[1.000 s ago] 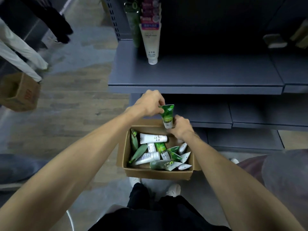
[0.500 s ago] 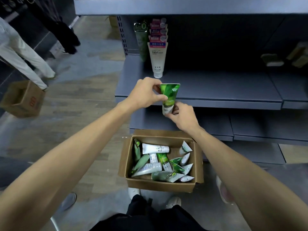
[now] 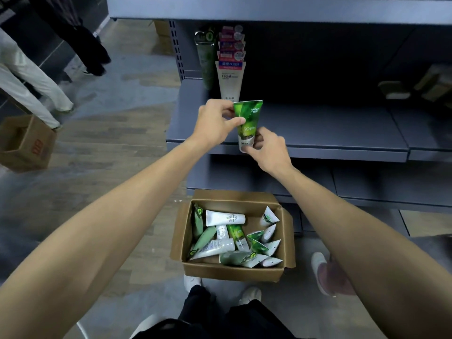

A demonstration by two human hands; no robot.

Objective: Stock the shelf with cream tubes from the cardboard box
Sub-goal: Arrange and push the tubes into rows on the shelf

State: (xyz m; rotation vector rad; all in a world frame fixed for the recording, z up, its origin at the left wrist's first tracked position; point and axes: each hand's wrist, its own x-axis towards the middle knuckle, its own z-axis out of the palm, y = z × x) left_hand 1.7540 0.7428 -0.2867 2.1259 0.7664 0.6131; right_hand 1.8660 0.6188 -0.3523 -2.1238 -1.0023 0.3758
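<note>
- A grey shelf [image 3: 318, 133] is running across a shop aisle, with white tubes [image 3: 231, 79] standing at its back left.
- The left hand [image 3: 215, 123] is pinching the upper edge of a green cream tube [image 3: 247, 123], fingers curled.
- The right hand [image 3: 269, 149] is gripping its cap end, just above the shelf's front edge.
- Below, the cardboard box [image 3: 232, 271] is sitting on the floor, holding more tubes.

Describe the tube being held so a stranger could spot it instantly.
Start at the grey shelf above the open cardboard box. In front of its edge, the left hand pinches the flat crimped top of a bright green tube while the right hand holds its white cap end. It is held upright in the air, while the white facial tube stands on the shelf behind.
</note>
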